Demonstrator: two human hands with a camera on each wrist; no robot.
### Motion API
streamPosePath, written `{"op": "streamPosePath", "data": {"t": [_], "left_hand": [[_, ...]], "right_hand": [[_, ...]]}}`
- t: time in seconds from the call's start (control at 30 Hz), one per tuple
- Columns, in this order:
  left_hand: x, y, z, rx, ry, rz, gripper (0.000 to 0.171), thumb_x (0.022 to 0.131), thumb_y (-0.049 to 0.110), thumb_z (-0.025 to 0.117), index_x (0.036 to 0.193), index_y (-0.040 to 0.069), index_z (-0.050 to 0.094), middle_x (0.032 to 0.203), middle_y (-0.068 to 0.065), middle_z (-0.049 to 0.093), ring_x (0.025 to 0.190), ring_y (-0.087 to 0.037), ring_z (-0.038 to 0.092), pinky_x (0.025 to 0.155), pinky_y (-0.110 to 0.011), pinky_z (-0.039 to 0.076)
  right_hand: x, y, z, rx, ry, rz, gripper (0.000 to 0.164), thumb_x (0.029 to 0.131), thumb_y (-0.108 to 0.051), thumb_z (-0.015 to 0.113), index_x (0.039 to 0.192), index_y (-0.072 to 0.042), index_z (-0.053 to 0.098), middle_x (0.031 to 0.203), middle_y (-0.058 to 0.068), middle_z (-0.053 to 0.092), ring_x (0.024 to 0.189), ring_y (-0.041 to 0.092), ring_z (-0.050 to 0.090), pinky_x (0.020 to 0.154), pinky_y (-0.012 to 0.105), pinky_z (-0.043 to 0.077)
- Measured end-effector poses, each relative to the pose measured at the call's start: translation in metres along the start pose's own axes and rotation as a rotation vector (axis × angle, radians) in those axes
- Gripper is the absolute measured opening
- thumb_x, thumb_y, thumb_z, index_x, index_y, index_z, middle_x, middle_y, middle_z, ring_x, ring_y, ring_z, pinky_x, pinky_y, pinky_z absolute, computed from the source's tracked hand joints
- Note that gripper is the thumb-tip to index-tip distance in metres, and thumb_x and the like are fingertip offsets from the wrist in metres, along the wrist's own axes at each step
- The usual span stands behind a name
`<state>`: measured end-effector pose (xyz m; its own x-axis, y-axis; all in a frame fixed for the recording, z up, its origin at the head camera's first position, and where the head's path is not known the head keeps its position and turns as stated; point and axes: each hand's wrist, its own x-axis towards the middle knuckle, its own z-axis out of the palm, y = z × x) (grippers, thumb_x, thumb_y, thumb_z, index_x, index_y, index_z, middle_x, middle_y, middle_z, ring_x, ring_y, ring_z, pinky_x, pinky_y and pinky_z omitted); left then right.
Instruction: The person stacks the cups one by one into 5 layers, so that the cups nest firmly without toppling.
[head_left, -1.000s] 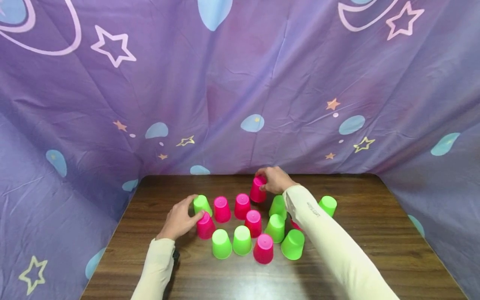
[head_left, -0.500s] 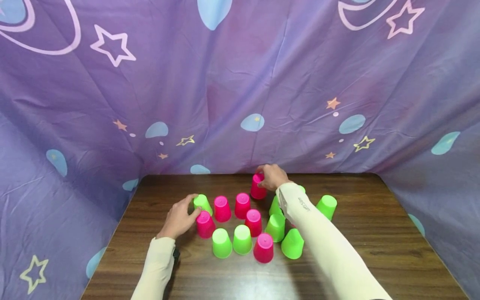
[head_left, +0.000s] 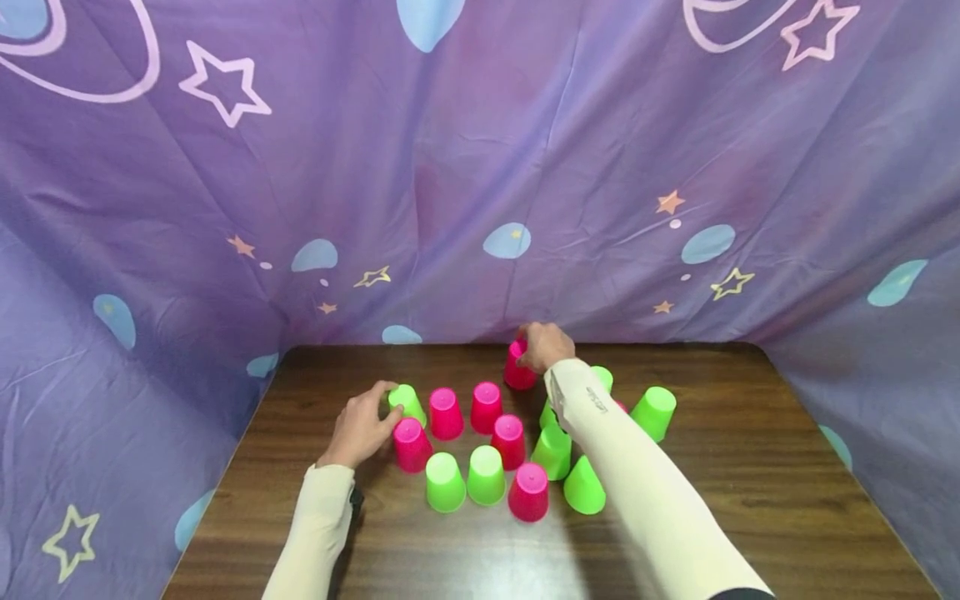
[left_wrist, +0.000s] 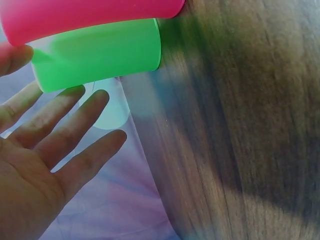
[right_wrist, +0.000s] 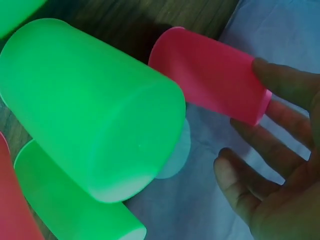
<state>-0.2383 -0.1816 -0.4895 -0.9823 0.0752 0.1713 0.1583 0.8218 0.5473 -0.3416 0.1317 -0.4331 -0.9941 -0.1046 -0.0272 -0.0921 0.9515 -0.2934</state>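
In the head view my left hand [head_left: 363, 427] is at the left end of a group of upside-down plastic cups. Its thumb and fingers span the base of a green cup [head_left: 408, 406]. A pink cup [head_left: 412, 447] stands right beside it, just in front. In the left wrist view the thumb lies at the cup's near side, with fingertips [left_wrist: 75, 92] along the far side. At the back, my right hand [head_left: 547, 346] pinches a pink cup [right_wrist: 207, 75] by its base, between thumb and fingers. A green cup [right_wrist: 95, 110] looms close in the right wrist view.
Between the hands stand more upside-down cups, among them a pink cup [head_left: 486, 408] and a green cup [head_left: 486, 475]. Another green cup [head_left: 654, 414] stands to the right. My right sleeve [head_left: 637, 475] hides part of several cups. A purple patterned cloth [head_left: 450, 208] hangs behind the wooden table [head_left: 787, 517].
My right hand has slid the pink cup a little toward the back of the table. My left thumb has shifted from over the front pink cup to the green cup.
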Motion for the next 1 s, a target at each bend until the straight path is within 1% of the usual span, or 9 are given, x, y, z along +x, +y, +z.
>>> {"op": "streamPosePath", "data": {"t": [0.17,0.33,0.5,0.63,0.8,1.0], "left_hand": [[0.003,0.0,-0.003,0.015,0.008,0.013,0.041,0.091,0.027,0.07,0.128,0.013,0.062,0.114,-0.015,0.073,0.102,-0.034,0.07,0.078,-0.051,0.056],[0.004,0.001,-0.005,0.031,0.016,0.024,0.039,0.09,0.029,0.07,0.126,0.015,0.063,0.107,-0.014,0.075,0.096,-0.031,0.069,0.075,-0.05,0.055],[0.005,0.0,-0.004,0.035,0.01,0.021,0.04,0.091,0.029,0.069,0.127,0.014,0.062,0.099,-0.012,0.073,0.089,-0.026,0.067,0.072,-0.046,0.054],[0.004,-0.001,-0.002,0.03,0.016,0.031,0.039,0.09,0.029,0.07,0.125,0.015,0.063,0.095,-0.01,0.073,0.087,-0.026,0.066,0.071,-0.045,0.054],[0.004,-0.002,-0.002,0.026,0.023,0.031,0.039,0.089,0.028,0.072,0.124,0.014,0.064,0.091,-0.008,0.071,0.082,-0.024,0.064,0.067,-0.042,0.052],[0.004,-0.001,-0.003,0.029,0.0,0.024,0.04,0.089,0.028,0.072,0.126,0.014,0.063,0.09,-0.009,0.07,0.081,-0.022,0.061,0.067,-0.039,0.051]], "right_hand": [[0.004,-0.004,-0.001,-0.009,0.013,0.038,0.049,0.077,-0.021,0.081,0.124,-0.018,0.069,0.122,0.02,0.07,0.113,0.038,0.067,0.091,0.052,0.057],[0.007,-0.005,-0.002,-0.007,-0.013,0.081,0.054,0.078,-0.024,0.081,0.129,-0.019,0.067,0.126,0.022,0.069,0.116,0.039,0.067,0.092,0.053,0.056],[0.011,0.001,0.002,0.011,-0.022,0.116,0.051,0.077,-0.025,0.083,0.126,-0.019,0.068,0.125,0.021,0.069,0.113,0.039,0.067,0.09,0.052,0.057],[0.011,0.006,0.007,0.021,-0.028,0.154,0.051,0.076,-0.027,0.084,0.124,-0.02,0.068,0.124,0.022,0.069,0.112,0.039,0.068,0.088,0.052,0.058],[0.011,0.008,0.009,0.04,-0.023,0.158,0.054,0.075,-0.027,0.085,0.126,-0.021,0.068,0.125,0.023,0.068,0.113,0.039,0.067,0.089,0.052,0.058],[0.013,0.006,0.01,0.04,-0.032,0.165,0.055,0.077,-0.028,0.085,0.128,-0.022,0.067,0.128,0.023,0.067,0.115,0.04,0.066,0.091,0.052,0.057]]}}
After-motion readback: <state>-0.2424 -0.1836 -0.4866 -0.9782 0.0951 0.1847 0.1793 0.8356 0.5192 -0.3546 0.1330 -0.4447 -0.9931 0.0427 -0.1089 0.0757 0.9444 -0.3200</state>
